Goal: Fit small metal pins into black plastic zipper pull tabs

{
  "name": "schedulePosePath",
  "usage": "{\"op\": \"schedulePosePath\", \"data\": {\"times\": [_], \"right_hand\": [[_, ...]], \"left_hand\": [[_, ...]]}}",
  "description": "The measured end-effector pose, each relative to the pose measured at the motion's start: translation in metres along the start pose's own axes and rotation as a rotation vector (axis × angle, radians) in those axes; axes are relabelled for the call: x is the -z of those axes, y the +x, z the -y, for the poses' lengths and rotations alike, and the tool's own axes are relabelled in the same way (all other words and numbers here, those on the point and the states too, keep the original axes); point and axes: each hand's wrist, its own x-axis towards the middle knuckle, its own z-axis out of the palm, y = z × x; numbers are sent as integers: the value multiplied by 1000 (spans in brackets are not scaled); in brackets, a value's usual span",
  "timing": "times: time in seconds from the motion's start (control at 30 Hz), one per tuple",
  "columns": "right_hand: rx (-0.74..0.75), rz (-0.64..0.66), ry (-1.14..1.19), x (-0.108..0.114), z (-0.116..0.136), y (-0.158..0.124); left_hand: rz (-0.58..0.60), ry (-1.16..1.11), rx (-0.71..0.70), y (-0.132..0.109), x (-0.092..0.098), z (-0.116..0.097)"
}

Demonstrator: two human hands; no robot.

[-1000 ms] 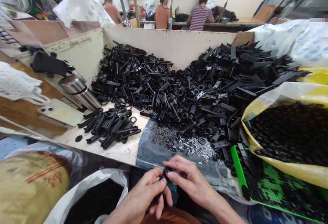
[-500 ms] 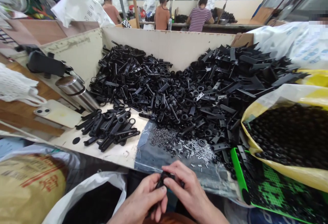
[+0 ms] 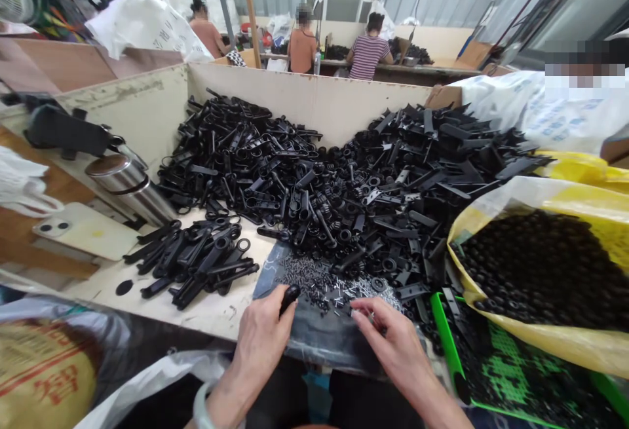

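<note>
My left hand [image 3: 265,327] is closed round a black plastic part [image 3: 289,297], whose rounded end sticks up past the thumb. Over the dark mat [image 3: 314,334], my right hand [image 3: 388,334] has its thumb and fingertips drawn together at the near edge of a scatter of small silver metal pins [image 3: 346,291]. Whatever lies between those fingertips is too small to make out. Left of the pins, between the two hands and farther back, is a patch of tiny dark grey pieces [image 3: 304,272].
Behind rises a big heap of black plastic parts [image 3: 275,173]. Several handle-like black pieces [image 3: 196,259] lie at left, near a phone [image 3: 83,232] and a steel flask [image 3: 132,186]. At right are a yellow-white sack [image 3: 462,239] of black rings and a green tray [image 3: 449,344]. People sit farther back.
My hands have come apart and moved forward over the mat. The left keeps a black part; the right has gone to the pins. The view has shifted somewhat.
</note>
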Motion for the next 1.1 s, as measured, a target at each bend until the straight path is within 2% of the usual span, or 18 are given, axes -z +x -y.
{"op": "schedulePosePath", "data": {"times": [0.1, 0.2, 0.4, 0.5, 0.67, 0.9, 1.0, 1.1], "right_hand": [[43, 34, -31, -2, 2, 0], [81, 76, -21, -7, 5, -1], [155, 175, -61, -29, 16, 14], [184, 212, -195, -42, 25, 29], [212, 246, -472, -58, 34, 45], [243, 252, -490, -62, 39, 48], [228, 229, -316, -55, 41, 47], [116, 210, 146, -47, 42, 43]], "left_hand": [[7, 77, -12, 13, -15, 0], [34, 125, -14, 19, -19, 3], [154, 144, -65, 19, -5, 9], [193, 135, -71, 18, 1, 10], [184, 114, -29, 18, 2, 9], [142, 13, 19, 9, 3, 11], [100, -179, 80, -3, 5, 11], [103, -644, 270, -14, 1, 8]]}}
